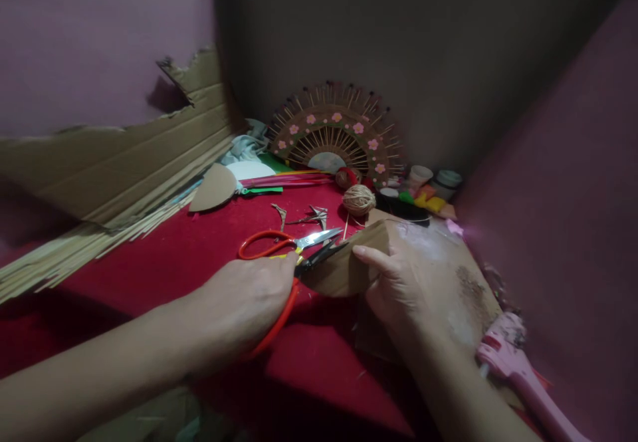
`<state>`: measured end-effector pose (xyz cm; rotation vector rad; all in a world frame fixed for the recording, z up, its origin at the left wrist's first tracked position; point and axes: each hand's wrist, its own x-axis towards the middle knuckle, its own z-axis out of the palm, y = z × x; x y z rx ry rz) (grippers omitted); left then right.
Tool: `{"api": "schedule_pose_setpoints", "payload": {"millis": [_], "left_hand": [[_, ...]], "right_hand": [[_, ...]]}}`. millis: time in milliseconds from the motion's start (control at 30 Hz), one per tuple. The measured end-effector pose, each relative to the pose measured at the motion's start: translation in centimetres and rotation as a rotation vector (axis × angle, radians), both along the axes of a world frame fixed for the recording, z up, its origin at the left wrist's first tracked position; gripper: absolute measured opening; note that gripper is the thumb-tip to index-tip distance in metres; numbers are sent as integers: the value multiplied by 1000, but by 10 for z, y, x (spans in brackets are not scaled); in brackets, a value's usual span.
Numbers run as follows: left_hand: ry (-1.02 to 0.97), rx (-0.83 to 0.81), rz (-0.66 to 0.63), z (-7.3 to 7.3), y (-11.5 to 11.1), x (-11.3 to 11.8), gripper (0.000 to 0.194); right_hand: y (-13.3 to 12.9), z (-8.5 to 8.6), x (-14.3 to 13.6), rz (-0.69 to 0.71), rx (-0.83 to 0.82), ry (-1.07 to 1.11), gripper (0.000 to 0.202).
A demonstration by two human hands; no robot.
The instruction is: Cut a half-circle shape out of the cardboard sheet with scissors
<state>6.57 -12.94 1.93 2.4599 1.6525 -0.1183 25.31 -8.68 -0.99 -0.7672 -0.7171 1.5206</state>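
Observation:
My left hand (pixel 254 292) is wrapped round red-handled scissors (pixel 314 238), whose bright blade and darker blade are parted and point right. The darker blade reaches the upper left edge of a brown cardboard piece with a curved lower edge (pixel 343 272). From the right, my right hand (pixel 396 286) grips this cardboard, its thumb lying on top and the other fingers mostly hidden behind. Thin cardboard offcuts (pixel 314 216) lie on the red cloth (pixel 199 249) beyond the scissors. A twine ball (pixel 359 199) sits just behind the cardboard.
A decorated fan (pixel 336 119) stands at the back. Bundled sticks (pixel 119 239) and large torn cardboard (pixel 149 156) line the left side. Near the back centre lies a cardboard fan shape (pixel 214 188). On the right are a stained board (pixel 448 276), a pink glue gun (pixel 513 362) and small tubs (pixel 420 176).

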Motion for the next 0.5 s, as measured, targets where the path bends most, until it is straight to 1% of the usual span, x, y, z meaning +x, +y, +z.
{"api": "schedule_pose_setpoints", "payload": {"millis": [100,167,267,400,500], "left_hand": [[107,-37,3,1,-3,7,53],[135,-29,-21,2,-3,9,55],[143,1,-58,-1,-3,8,54],[141,30,-85,-6,-1,2,53],[97,60,-125,-7,1,-1,50]], "right_hand": [[0,-2,-1,-8,-8,10,24],[0,-3,-1,-20,-5,22,25],[1,-4,0,-17,-10,28,31],[2,-5,0,47,3,30,38],[2,-6,0,72,-4,29,40]]}}
